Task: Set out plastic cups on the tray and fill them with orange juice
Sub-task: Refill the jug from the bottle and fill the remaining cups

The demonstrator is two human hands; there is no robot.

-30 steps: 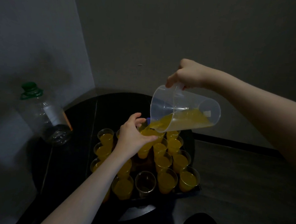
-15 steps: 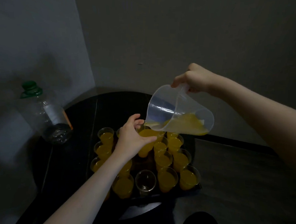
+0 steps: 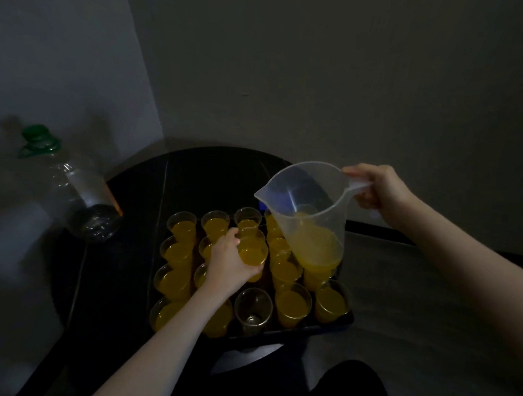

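The dark round surface fills the lower middle, set into a corner of pale walls. On its near right part sits a black tray packed with rows of clear plastic cups, nearly all holding orange juice. One empty cup stands in the near row, between filled ones.

A clear bottle with a green cap stands at the left edge of the surface, well apart from the tray; it looks almost empty.

Above the tray's far right corner hangs a clear jug, nearly upright with its spout pointing left and a pool of juice in its bottom. The right hand holds it, the grip curled round the handle on the jug's right side.

The left hand reaches in from the near side over the middle of the tray. Its grip wraps round a filled cup, thumb on the near side and fingers on the left side of the rim. Whether this cup rests on the tray or is lifted off it cannot be told. It sits just left of the jug's base.
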